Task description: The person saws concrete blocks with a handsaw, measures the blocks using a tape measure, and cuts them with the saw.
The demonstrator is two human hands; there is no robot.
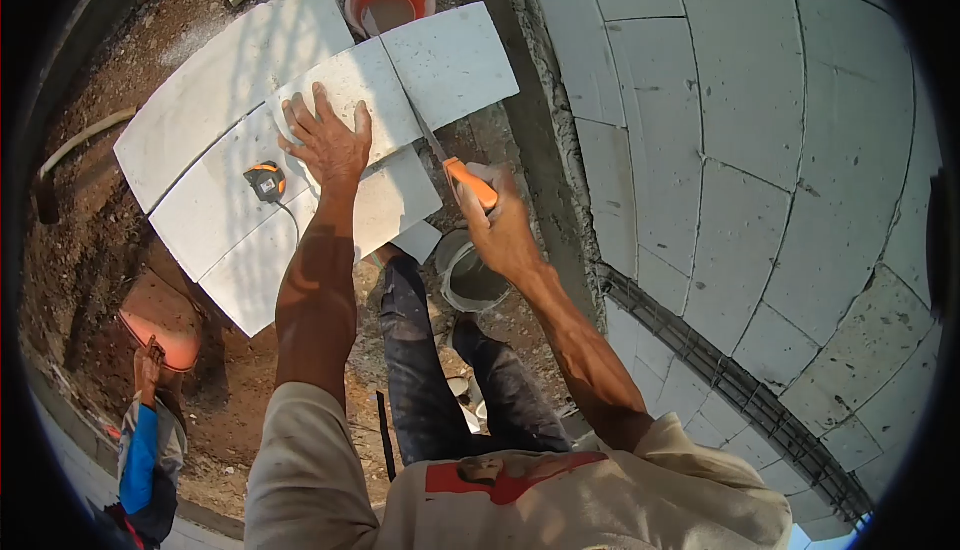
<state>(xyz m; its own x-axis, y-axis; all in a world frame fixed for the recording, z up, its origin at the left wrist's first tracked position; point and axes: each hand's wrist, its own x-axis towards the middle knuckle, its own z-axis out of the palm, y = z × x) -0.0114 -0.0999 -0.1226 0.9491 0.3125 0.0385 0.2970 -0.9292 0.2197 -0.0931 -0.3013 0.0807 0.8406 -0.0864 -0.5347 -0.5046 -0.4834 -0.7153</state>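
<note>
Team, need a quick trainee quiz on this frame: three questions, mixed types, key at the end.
1. Open question: What tool is in the person's right hand?

2. True or false: The left hand is raised clear of the white blocks.

3. Multiple choice: Where is the tape measure?
A) In the round tub
B) On the white blocks
C) In the right hand

Key:
1. An orange-handled saw.
2. False; the left hand is spread palm-down on them.
3. B.
</note>
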